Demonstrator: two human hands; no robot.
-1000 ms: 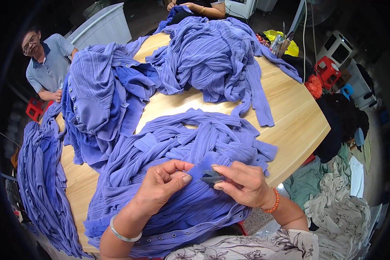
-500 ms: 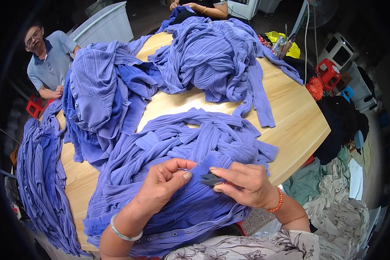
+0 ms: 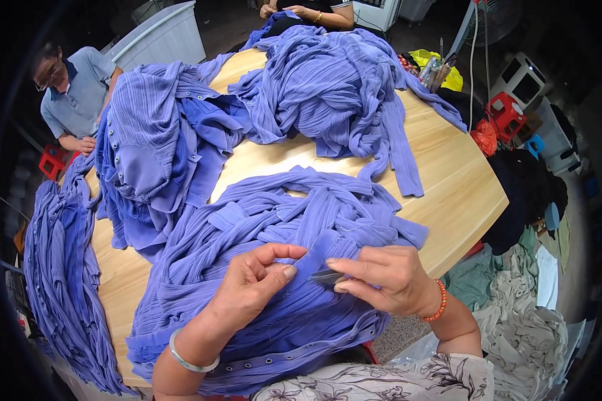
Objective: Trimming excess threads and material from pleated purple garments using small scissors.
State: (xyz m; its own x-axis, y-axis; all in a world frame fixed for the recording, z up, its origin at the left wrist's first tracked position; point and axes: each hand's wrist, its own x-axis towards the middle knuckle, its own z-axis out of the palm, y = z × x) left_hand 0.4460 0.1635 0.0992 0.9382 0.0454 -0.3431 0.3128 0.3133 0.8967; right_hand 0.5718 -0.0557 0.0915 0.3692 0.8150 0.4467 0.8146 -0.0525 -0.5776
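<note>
On my feed from far off I have the left hand (image 3: 257, 274) with thumb and forefinger pinched together on the edge of a smooth purple strip (image 3: 314, 257), which is part of the crinkled purple garment (image 3: 247, 327) heaped at the near side of the wooden table (image 3: 461, 180), right in front of the wearer. The right hand (image 3: 394, 277) is clamped on small dark snips (image 3: 325, 276), thumb and forefinger pressing them from either side, with the blades pointing left at the strip; I cannot tell from here whether they touch the cloth. I make out a pale bangle (image 3: 179, 355) on the left wrist and an orange bead bracelet (image 3: 440, 301) on the right. Eyelets run along the garment's lower edge, close to the wearer's patterned top (image 3: 374, 384). Past the hands I see a big purple heap (image 3: 328, 87) at the far side, a second heap (image 3: 140, 120) to its left, and more purple clothes (image 3: 63, 281) draped at the table's left edge. A person in a light blue shirt (image 3: 80, 93) is beyond that edge, and to the right, away from the table, I see a red stool (image 3: 506, 115) and crumpled grey cloth (image 3: 515, 327)
</note>
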